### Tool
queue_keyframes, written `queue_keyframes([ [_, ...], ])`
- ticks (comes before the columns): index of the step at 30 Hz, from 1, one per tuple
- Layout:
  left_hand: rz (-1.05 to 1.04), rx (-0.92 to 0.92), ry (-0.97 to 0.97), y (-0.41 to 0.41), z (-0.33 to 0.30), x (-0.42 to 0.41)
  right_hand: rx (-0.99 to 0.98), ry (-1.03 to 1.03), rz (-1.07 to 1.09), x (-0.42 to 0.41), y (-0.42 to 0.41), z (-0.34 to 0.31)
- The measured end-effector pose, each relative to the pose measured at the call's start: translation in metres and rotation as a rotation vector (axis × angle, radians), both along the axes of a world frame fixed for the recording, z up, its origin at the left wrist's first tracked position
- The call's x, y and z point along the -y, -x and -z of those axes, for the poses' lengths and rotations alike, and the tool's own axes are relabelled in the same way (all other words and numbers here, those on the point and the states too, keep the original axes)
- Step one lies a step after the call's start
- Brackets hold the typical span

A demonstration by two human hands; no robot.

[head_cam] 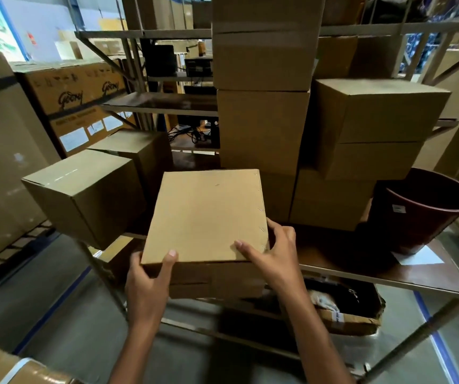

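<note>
The box [206, 214] hides the fingers of the left hand [148, 289], thumb alone showing. The central stack of cartons [264, 79] is cut off at the top edge. The white labels [73, 138] on the printed carton [65, 88] are too small to read.

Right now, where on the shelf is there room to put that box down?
The shelf board looks bare between the held cardboard box and the maroon bucket, up to a white paper. The left is crowded by an overhanging box, the back by stacked boxes.
</note>
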State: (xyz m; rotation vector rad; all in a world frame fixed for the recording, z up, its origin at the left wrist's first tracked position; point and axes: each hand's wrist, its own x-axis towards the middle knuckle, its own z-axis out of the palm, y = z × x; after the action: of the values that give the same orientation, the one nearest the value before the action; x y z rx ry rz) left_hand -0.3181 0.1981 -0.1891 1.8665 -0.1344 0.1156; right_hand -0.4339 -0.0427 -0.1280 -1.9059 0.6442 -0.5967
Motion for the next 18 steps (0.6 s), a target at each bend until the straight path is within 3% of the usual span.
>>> queue_keyframes([
  [3, -0.058, 0.05, 0.07, 0.012, -0.006, -0.017, 0.064, -0.01, -0.05, -0.017, -0.008, -0.002],
  [9, 0.038, 0.047, 0.27, -0.018, 0.0, -0.041, 0.165, 0.002, -0.077, -0.038, -0.03, 0.009],
  [13, 0.077, -0.084, 0.192, -0.057, 0.037, -0.057, 0.138, 0.016, -0.083, -0.042, -0.051, 0.036],
  [18, 0.134, -0.184, 0.086, -0.08, 0.082, -0.066, -0.029, 0.079, -0.073, -0.045, -0.072, 0.08],
])
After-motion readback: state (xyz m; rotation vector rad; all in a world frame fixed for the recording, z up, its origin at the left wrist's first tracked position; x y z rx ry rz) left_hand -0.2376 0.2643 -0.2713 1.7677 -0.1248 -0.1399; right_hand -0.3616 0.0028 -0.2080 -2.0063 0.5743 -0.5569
